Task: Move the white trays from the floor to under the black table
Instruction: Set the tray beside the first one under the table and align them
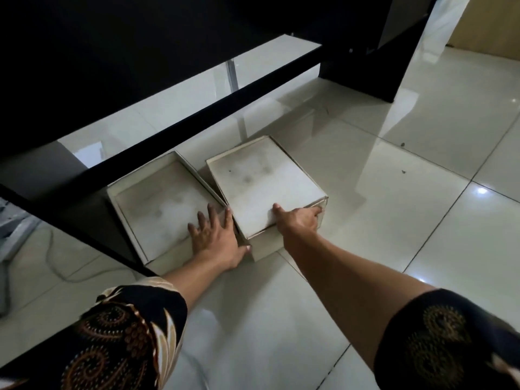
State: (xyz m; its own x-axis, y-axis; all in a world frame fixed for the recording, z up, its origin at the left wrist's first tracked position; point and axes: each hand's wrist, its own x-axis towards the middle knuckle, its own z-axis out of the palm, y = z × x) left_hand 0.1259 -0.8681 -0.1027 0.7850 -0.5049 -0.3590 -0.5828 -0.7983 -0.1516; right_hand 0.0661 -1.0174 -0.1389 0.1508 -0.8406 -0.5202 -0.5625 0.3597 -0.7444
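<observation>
white trays [253, 181] on floor [422, 220], both hands touching.

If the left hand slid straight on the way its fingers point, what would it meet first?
Probably the far wall of the left tray; the left hand lies flat inside it, fingers pointing towards the black table's low rail. Depth is uncertain.

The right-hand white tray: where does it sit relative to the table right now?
In the head view the right-hand white tray sits on the floor tiles, centre frame, just short of the black table edge, beside the left tray, with the right hand on its near edge.
</observation>
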